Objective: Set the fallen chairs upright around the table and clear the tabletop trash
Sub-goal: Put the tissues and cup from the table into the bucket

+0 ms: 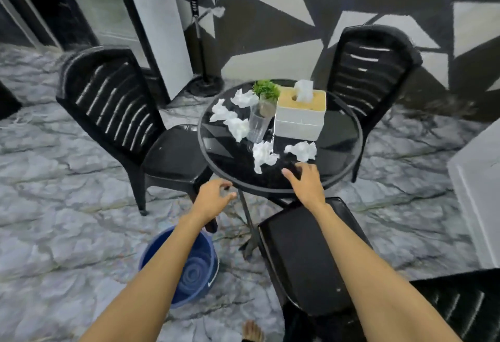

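Observation:
A round black glass table (pixel 346 136) carries several crumpled white tissues, among them one (pixel 301 150) just beyond my right hand and another (pixel 263 155) near the middle front. Three black slatted chairs stand upright around it: one on the left (pixel 113 103), one behind on the right (pixel 370 71), and one close to me (pixel 305 255) with its seat under my right forearm. My right hand (pixel 305 182) hovers over the table's near rim, fingers spread, empty. My left hand (pixel 213 198) is off the table's left edge, fingers loosely curled, holding nothing.
On the table stand a white tissue box (pixel 299 117), a clear plastic cup (pixel 258 125) and a small green plant (pixel 266 91). A blue bucket (pixel 194 268) sits on the marble floor below my left arm. A standing fan (pixel 200 44) is behind.

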